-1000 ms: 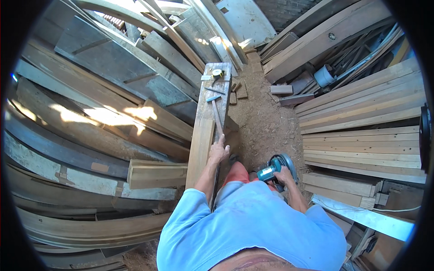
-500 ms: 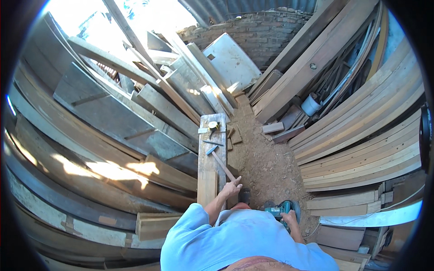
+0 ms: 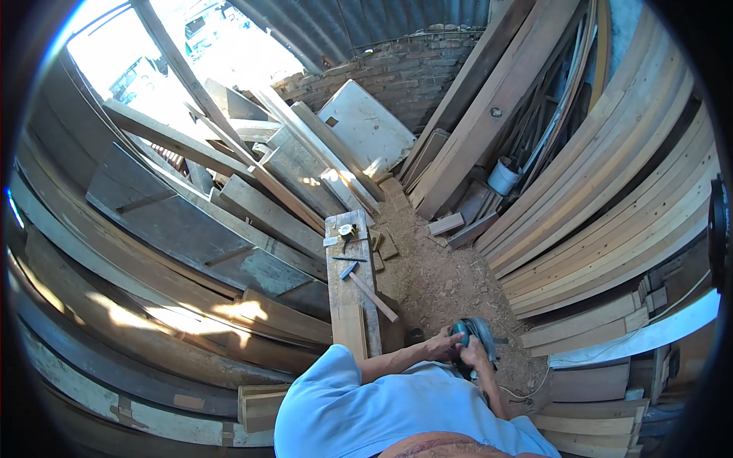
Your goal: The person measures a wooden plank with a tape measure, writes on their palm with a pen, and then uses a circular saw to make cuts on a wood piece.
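A teal power saw, apparently a circular saw with a round grey guard, is held low to the right of the bench. My right hand is closed on its handle. My left hand reaches across in front of my body, its fingers closed on the saw's near left side. Left of the hands, a hammer lies aslant on a narrow plank bench, its handle sticking out past the right edge. Above it on the bench are a thin dark stick-like tool and a yellow-and-black tape measure.
A pale board lies on the bench's near end. Wood offcuts rest on the sawdust-covered ground. Long planks are stacked along the left and right. A white bucket stands at the far right; a cord trails near the saw.
My left hand has left the hammer handle and moved right onto the saw. The saw, in my right hand, has come left and forward and turned. The view has shifted slightly.
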`<state>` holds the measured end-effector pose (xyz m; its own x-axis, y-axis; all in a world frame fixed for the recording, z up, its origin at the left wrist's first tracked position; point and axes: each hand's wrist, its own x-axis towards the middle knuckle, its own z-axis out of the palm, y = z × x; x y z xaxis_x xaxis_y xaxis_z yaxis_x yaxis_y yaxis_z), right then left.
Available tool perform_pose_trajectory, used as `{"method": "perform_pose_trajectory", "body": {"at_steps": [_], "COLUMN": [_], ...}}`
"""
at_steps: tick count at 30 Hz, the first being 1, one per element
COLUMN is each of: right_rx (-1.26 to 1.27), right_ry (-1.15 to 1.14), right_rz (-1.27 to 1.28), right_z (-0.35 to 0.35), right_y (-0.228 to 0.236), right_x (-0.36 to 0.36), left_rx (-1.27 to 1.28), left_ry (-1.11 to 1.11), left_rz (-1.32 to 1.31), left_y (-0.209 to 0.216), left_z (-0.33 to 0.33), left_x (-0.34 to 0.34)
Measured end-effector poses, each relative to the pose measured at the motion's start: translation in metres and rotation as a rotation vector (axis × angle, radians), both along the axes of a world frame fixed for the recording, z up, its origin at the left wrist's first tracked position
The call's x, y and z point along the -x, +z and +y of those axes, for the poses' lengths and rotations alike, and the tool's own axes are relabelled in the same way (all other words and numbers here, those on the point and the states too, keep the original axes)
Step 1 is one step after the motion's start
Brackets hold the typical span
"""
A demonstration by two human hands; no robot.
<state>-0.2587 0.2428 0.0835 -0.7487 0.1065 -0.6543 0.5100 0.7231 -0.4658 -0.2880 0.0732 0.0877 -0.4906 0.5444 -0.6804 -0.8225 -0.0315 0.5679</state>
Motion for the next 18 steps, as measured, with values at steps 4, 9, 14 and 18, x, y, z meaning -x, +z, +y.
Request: {"method": "perform_pose_trajectory", "body": {"at_steps": [4,9,14,18], "right_rx": [0.219,0.3,0.238,0.229], "right_ry": [0.081,0.254,0.474,0.516], "right_rz": [0.057,0.091,0.02,0.071], "right_z": [-0.033,-0.041,-0.05,-0.037], "right_y": [0.042,0.006,0.057,0.062], "right_x": [-0.011,-0.035,-0.054,-0.067], "left_rx": [0.075,0.226,0.047,0.065], "left_ry": [0.286,0.524,0.779,0.782], "left_rz": [-0.104,-0.249,-0.337,-0.229], "left_y": [-0.043,0.001,-0.06,-0.052], "left_z": [0.011,0.01,0.0,-0.006], "left_x": [-0.017,-0.042,-0.084,-0.104]}}
